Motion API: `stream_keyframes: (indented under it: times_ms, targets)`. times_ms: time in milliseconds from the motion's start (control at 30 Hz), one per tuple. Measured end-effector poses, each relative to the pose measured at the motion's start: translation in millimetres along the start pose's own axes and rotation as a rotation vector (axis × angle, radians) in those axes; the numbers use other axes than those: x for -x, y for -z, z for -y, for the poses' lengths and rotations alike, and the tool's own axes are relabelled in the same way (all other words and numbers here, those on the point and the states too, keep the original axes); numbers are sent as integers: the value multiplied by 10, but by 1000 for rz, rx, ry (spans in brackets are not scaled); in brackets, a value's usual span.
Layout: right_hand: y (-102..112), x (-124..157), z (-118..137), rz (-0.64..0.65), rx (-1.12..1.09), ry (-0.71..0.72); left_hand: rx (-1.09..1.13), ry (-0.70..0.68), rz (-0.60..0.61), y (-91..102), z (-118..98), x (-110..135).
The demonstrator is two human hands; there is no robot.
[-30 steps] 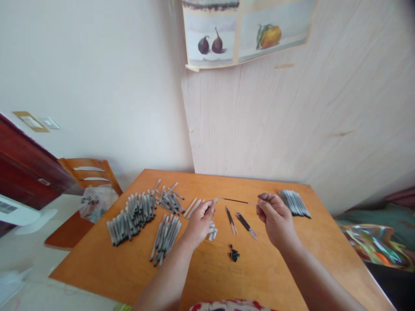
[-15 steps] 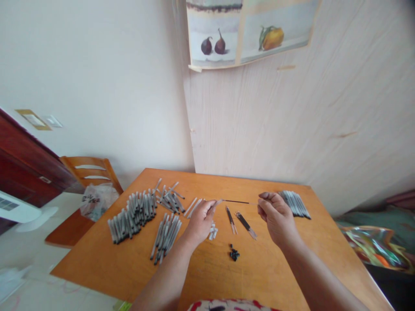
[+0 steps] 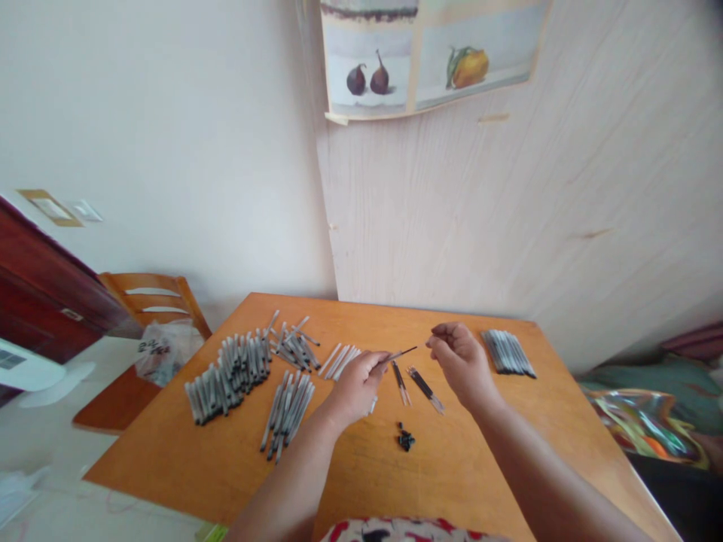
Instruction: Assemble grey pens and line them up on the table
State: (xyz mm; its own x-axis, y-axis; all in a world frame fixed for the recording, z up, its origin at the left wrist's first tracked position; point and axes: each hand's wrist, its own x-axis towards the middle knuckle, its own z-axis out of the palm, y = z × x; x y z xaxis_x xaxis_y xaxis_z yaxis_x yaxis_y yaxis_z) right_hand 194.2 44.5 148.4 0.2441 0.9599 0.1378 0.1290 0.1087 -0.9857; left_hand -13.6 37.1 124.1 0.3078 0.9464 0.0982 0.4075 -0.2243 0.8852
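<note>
My left hand point(image 3: 358, 385) is closed round a grey pen barrel whose end shows at the fingertips, with a thin black refill point(image 3: 402, 353) sticking out of it to the right. My right hand point(image 3: 460, 363) is held in a pinch just right of the refill's free end; whether it touches the refill I cannot tell. Both hands hover over the orange wooden table point(image 3: 361, 459). Two loose refills point(image 3: 416, 382) lie on the table under the hands. A small heap of black caps point(image 3: 405, 438) sits nearer to me.
Heaps of grey pen barrels point(image 3: 234, 369) lie on the table's left, another bunch point(image 3: 287, 412) beside my left wrist, and a neat bundle point(image 3: 507, 352) lies at the right. A wooden chair point(image 3: 147, 295) with a plastic bag stands left. The wood-panel wall point(image 3: 508, 211) is close behind.
My right hand has moved left toward my left hand, and the exposed length of the black refill has become much shorter, as it went into the barrel.
</note>
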Motion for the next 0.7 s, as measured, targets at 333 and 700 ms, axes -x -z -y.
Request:
stream_keyframes:
  times_ms: [333, 700]
  targets:
    - [-223, 55, -181, 228, -69, -114, 419, 254, 139, -71, -106, 25]
    - [-210, 133, -215, 285, -64, -128, 520, 283, 119, -108, -80, 46]
